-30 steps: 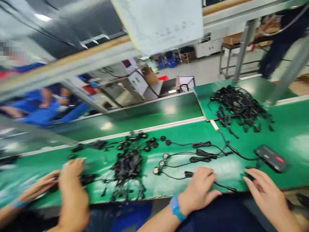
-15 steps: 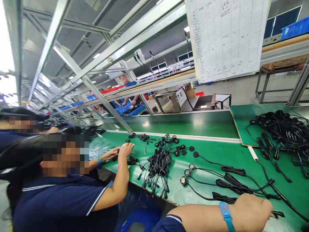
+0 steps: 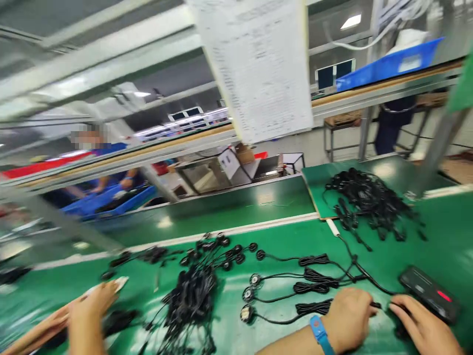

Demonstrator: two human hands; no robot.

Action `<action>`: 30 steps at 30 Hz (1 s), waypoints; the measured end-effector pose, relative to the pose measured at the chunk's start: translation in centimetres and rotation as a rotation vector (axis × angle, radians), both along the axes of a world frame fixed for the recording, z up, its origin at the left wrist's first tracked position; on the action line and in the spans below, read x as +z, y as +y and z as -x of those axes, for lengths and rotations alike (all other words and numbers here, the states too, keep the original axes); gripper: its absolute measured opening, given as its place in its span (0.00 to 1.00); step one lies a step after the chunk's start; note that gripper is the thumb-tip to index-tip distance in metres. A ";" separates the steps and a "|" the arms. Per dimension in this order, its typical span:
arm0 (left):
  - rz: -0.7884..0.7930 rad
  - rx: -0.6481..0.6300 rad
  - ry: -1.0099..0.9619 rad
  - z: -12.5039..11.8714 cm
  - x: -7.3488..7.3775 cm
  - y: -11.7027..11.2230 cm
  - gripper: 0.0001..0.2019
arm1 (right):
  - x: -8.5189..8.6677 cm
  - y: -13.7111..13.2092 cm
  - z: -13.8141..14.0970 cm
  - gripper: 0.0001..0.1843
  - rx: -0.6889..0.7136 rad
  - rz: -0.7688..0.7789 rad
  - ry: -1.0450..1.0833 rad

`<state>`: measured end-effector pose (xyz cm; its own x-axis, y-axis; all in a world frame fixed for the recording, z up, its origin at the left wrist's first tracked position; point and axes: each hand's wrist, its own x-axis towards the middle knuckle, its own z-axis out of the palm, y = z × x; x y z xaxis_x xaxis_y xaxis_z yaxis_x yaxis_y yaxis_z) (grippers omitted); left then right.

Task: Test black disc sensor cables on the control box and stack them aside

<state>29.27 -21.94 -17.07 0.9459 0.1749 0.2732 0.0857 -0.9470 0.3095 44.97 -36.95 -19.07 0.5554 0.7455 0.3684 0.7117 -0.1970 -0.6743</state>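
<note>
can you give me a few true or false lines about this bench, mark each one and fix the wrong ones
1. The left hand has a black cable end in its grip. True.
2. The black box shows a green display. False: its display is red.
3. A paper sheet hangs above the bench. True.
4. The raised green board bears blue bins. False: black cables lie on it.
</note>
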 end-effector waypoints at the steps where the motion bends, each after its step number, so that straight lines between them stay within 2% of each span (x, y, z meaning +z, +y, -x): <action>1: 0.027 0.033 0.003 -0.1 0.3 -0.1 0.07 | 0.4 -1.1 0.0 0.28 0.009 0.037 0.040; 3: 0.069 0.070 0.015 -0.5 0.8 -0.3 0.04 | 1.0 -2.0 0.3 0.26 0.033 0.071 0.128; 6: 0.089 0.049 0.019 -1.3 1.1 -0.6 0.03 | 1.4 -1.5 1.0 0.24 0.028 0.038 0.196; 10: 0.100 -0.001 -0.046 -1.2 1.1 -0.8 0.02 | 1.4 -1.2 1.4 0.22 0.033 0.015 0.212; 14: 0.119 0.005 -0.096 -0.9 1.1 -0.9 0.04 | 1.5 -1.6 1.3 0.22 0.056 0.016 0.191; 17: 0.065 -0.005 -0.104 -1.0 1.0 -1.1 0.03 | 1.1 -1.8 1.0 0.22 0.069 0.028 0.167; 23: -0.109 -0.040 -0.117 -1.4 0.3 -1.2 0.06 | -0.8 -2.1 0.1 0.24 0.066 0.055 0.082; 26: -0.116 -0.080 -0.088 -1.4 0.5 -0.9 0.07 | -1.4 -2.1 -0.4 0.26 0.094 0.077 0.073; 30: -0.038 -0.144 0.007 -1.6 1.4 -0.2 0.08 | -1.4 -2.0 -0.9 0.26 0.113 0.093 0.065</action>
